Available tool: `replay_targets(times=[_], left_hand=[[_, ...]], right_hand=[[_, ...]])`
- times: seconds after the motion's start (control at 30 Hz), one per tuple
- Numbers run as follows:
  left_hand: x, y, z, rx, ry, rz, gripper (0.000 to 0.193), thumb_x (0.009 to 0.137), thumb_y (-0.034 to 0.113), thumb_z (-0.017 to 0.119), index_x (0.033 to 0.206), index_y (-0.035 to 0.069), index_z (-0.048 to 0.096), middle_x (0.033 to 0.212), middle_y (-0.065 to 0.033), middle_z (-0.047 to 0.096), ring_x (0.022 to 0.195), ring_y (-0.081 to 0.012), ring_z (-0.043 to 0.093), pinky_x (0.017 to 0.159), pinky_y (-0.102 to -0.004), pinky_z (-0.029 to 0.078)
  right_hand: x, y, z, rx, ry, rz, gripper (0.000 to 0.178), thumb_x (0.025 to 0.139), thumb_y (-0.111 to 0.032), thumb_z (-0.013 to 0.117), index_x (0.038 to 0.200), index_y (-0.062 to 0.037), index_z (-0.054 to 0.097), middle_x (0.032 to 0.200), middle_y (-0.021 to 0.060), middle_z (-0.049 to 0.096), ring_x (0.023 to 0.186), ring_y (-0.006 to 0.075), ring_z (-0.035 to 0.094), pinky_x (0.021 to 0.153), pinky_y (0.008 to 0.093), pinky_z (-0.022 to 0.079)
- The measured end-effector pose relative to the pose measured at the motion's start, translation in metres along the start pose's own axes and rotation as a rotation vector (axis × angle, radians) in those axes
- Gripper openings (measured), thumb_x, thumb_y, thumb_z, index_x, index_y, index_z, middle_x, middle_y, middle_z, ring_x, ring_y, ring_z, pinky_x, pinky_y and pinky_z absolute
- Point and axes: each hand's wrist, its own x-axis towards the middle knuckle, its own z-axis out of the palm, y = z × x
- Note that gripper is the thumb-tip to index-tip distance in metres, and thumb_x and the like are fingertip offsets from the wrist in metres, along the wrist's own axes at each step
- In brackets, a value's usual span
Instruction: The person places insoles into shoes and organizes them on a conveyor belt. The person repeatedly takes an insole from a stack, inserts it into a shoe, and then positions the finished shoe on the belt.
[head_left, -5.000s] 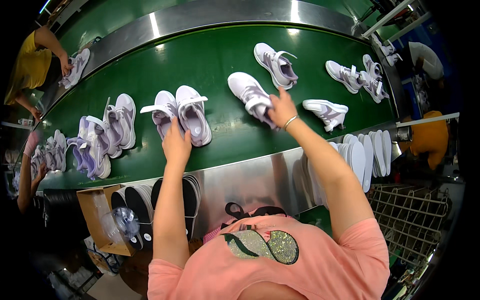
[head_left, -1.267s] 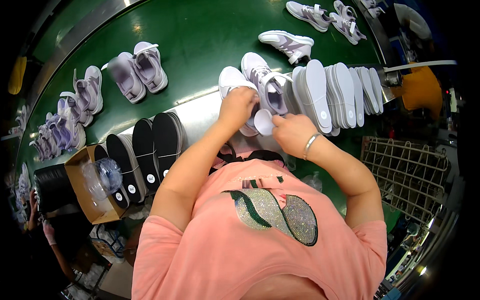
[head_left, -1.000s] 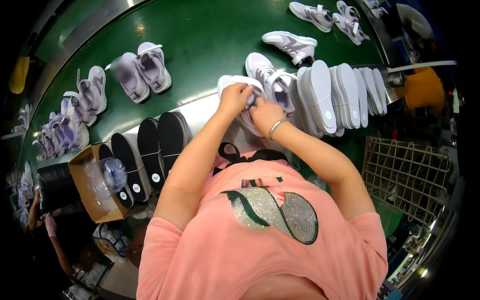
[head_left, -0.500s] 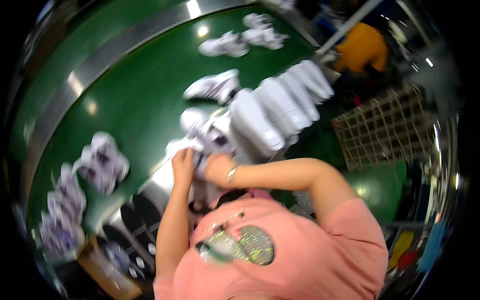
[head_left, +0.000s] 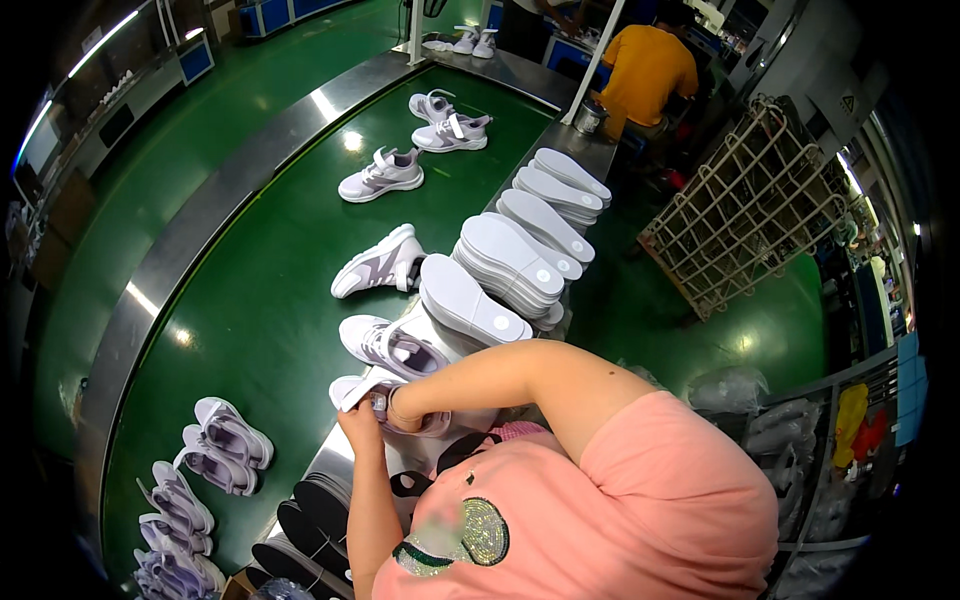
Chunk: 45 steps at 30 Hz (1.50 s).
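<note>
The factory room is stretching way out past me now, with someone in an orange shirt sitting near the top right and a wire cage standing below them. My view's been swinging round, so the green desk is running up the left half of the frame. The white-and-lilac shoe I'm on is sitting at lower center, by the desk's metal edge, just below a matching shoe. My left hand is pinching narrow around its strap side. My right hand is reaching deep inside; its fingers are hiding in there, so I can't tell if they're gripping anything. The pale insole I was holding a second ago isn't showing anymore, so I'm guessing it's inside and the fitting's pretty far along. More insoles are lying stacked mid-frame, just right of the pair.
</note>
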Motion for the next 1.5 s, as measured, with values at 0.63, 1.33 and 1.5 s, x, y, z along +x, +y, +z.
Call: replay_targets(times=[0.63,1.33,1.5], left_hand=[[0.001,-0.003,0.013,-0.005,0.063,-0.082,0.019,0.078,0.016,0.053,0.085,0.002,0.063,0.071,-0.0113,0.062,0.065,-0.0182,0.057,0.061,-0.029,0.045],[-0.008,0.013,-0.028,0.031,0.01,0.023,0.034,0.07,0.015,0.059,0.102,0.003,0.054,0.089,-0.0118,0.058,0.082,-0.0199,0.056,0.071,-0.0291,0.044],[-0.066,0.079,-0.023,0.546,0.182,0.59,0.061,0.067,0.024,0.065,0.117,0.002,0.039,0.113,-0.0151,0.044,0.104,-0.0301,0.041,0.089,-0.0387,0.03]], right_hand=[[-0.068,-0.005,-0.025,-0.301,-0.279,-0.086,0.033,0.071,-0.015,0.048,0.1,0.0004,0.054,0.089,0.0174,0.061,0.081,0.0289,0.059,0.068,0.0391,0.045],[-0.062,0.024,-0.014,1.328,0.267,-0.134,0.016,0.081,-0.016,0.054,0.076,-0.0011,0.057,0.062,0.0018,0.053,0.061,0.0095,0.05,0.059,0.0218,0.04],[-0.105,0.014,-0.027,0.961,0.439,-0.146,0.018,0.082,-0.018,0.053,0.079,-0.0011,0.059,0.065,0.0004,0.054,0.06,0.0073,0.047,0.056,0.0222,0.038]])
